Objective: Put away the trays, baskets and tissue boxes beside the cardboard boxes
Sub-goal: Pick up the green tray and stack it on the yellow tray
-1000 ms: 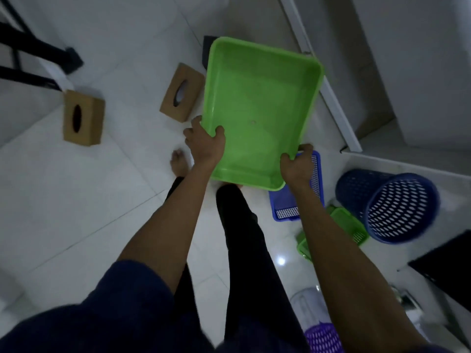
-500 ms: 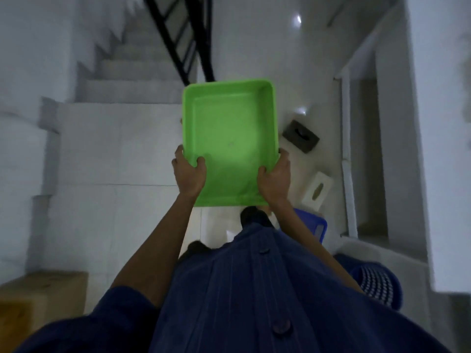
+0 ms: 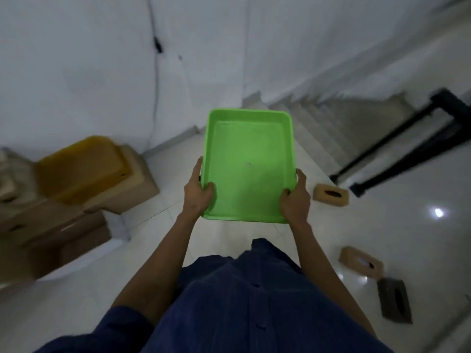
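Left hand [image 3: 197, 197] and right hand [image 3: 295, 200] are each pinching a near corner of the green tray [image 3: 248, 164]. Each thumb is lying over the rim on the inside, and the other fingers are going along or under the outside, where they are mostly hidden. Gripping at two corners is likely keeping the wide, shallow tray from twisting, and it is riding nearly level, open side up and empty, out in front of the body.

The tray is hanging in the air to the right of the cardboard boxes [image 3: 102, 197], near them but not over them, so it is not yet put away. It seems the person is carrying it toward that stack. Setting it down will probably call for a turn to the left and a lowering beside the boxes.

A yellow tray [image 3: 81, 169], blurred, is lying tilted on top of the cardboard boxes, which suggests that put-away things are gathering there. The boxes themselves are sitting against the wall [image 3: 76, 59], out of the walking path.

Farther right of the cardboard boxes, beyond the tray, three more of the task's things are waiting on the floor [image 3: 420, 187]. They are a tan tissue box [image 3: 330, 195], a second tan tissue box [image 3: 361, 262] and a dark tissue box [image 3: 393, 300], the last two lying close together. All three are well apart from the stack, so they are presumably awaiting later trips. A black railing [image 3: 407, 149] and the stairs [image 3: 331, 118] are showing beyond them, farthest from the cardboard boxes.
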